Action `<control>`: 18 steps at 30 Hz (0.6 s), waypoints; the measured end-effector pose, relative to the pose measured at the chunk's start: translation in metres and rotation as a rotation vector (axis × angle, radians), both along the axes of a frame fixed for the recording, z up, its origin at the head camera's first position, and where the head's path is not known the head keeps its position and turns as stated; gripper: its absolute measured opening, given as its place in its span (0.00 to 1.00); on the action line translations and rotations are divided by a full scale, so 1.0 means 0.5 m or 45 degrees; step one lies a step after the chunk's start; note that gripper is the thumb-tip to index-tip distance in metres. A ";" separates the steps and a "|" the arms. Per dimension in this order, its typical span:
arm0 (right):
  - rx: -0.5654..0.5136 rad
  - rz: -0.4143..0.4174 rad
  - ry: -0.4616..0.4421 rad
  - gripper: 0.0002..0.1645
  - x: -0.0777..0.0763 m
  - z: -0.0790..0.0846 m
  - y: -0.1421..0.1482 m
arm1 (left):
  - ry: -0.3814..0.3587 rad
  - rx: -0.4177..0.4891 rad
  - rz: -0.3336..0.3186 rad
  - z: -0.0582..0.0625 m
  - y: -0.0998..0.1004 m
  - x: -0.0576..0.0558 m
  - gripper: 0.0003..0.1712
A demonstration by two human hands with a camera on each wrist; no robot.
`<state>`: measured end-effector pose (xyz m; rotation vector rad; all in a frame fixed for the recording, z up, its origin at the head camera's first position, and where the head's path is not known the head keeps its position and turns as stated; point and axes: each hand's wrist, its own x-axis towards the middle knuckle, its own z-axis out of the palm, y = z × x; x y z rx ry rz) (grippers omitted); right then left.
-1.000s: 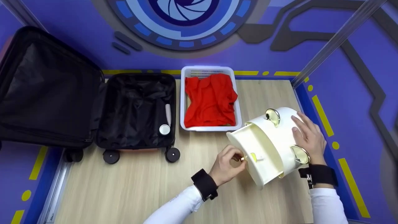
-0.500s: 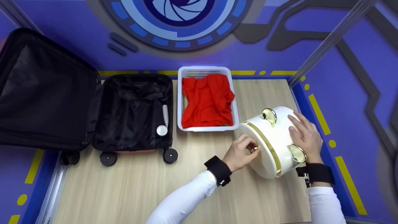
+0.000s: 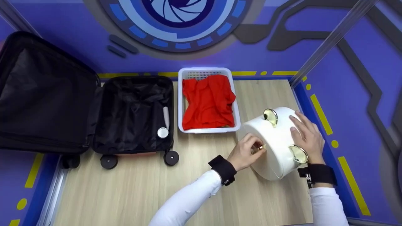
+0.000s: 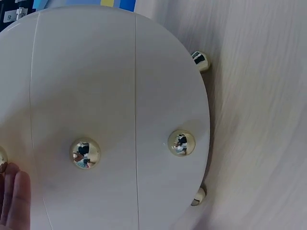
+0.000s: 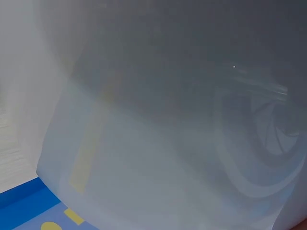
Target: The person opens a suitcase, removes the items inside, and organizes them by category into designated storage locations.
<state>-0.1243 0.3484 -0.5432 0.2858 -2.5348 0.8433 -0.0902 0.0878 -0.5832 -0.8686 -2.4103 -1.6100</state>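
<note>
A white storage box (image 3: 284,131) with a rounded front and gold ear-like loops (image 3: 299,154) lies at the right of the table. My left hand (image 3: 246,153) pinches a gold knob (image 3: 263,147) on the box's front, which sits flush with the body. In the left wrist view, seams split that drawer front (image 4: 86,72) into three panels, and the left fingers (image 4: 19,199) touch the knob at the left edge. My right hand (image 3: 309,138) rests with spread fingers on the box's far side. The right wrist view holds mostly the box's glossy surface (image 5: 144,158).
Left of the box stands a white basket (image 3: 180,103) with red cloth (image 3: 209,103) inside. Beyond it an open black suitcase (image 3: 132,125) holds a long-handled object with a round silvery end (image 3: 163,132). Purple walls (image 3: 355,103) border the wooden table (image 3: 132,191).
The drawer, pulled out one second ago, has slid into the box, pushed by my left hand moving rightward. The gold-edged gap has closed. My right hand has stayed on the box.
</note>
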 end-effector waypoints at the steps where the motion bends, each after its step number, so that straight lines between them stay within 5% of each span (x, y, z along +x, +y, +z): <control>1: 0.003 0.002 0.003 0.26 0.000 0.000 0.000 | -0.007 -0.030 0.008 -0.002 -0.003 0.001 0.11; 12: 0.009 -0.007 0.009 0.26 0.000 -0.002 0.005 | -0.228 -0.313 0.048 -0.060 -0.025 0.002 0.16; 18: 0.008 0.024 0.037 0.26 -0.001 -0.001 0.005 | -0.258 -0.296 0.056 -0.076 -0.011 0.004 0.11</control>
